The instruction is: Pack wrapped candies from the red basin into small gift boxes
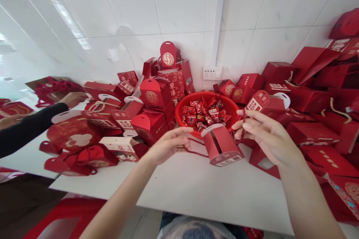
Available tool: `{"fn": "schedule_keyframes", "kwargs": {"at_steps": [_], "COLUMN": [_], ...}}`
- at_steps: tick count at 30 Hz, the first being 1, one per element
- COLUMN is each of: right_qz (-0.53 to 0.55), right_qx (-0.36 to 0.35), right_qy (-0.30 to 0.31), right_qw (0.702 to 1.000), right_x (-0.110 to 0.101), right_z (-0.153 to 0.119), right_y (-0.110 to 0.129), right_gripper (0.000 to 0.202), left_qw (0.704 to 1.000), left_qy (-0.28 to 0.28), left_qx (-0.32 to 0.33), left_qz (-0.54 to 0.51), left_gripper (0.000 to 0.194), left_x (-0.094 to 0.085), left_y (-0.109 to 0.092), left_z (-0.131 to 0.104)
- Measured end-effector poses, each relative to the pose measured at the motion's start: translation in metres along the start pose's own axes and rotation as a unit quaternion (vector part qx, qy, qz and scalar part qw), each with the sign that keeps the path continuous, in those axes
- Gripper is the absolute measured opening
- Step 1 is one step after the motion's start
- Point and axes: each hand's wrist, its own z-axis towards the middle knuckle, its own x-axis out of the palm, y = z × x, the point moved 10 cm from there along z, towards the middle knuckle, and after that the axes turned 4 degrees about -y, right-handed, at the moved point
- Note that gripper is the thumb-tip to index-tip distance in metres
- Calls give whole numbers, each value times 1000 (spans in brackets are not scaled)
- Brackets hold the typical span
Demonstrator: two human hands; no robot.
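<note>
A red gift box (224, 147) with a slit between its top flaps stands on the white table in front of me, between my hands. Dark red cord (198, 154) runs from the box's left side to my left hand (171, 143), whose fingers are pinched on it. At the box's right, my right hand (256, 130) pinches another stretch of that cord between thumb and fingers. Just behind the box is a red plastic basin (179, 99) holding many red-wrapped sweets (206, 114).
Red gift boxes (154, 123) are piled left of the basin, and more boxes (314, 134) crowd the right side. A co-worker's hand (74, 99) reaches in from the left, near a box of dark red cords (53, 89). A wall socket (212, 73) sits behind the basin.
</note>
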Motion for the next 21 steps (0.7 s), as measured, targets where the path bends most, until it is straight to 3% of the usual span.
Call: {"fn": "schedule_keyframes", "kwargs": {"at_steps": [4,7,11,14,21], "right_qz": [-34,-61,-100,-136,-151], "right_qx": [27,16,-26,-57,-104], "right_qy": [26,69,112,92,23], "right_qw": [999,996,988,985,983], "right_x": [4,21,50,62,68], "right_z": [-1,-2,-1,3,8], "right_y": [-12,-6,13,23,24], "right_gripper": [54,51,41,38,15], "left_qw": [996,989,961,925,797], "left_qy": [41,80,112,91,17], "left_qx": [70,116,153,222,332], "left_qz": [-26,49,200,295,504], "left_gripper": [38,36,42,47,58], "left_x": [15,42,77,93,114], "left_y": [-64,-93,-104,-113,-112], "left_z": [-17,-18,-14,-17,-27]}}
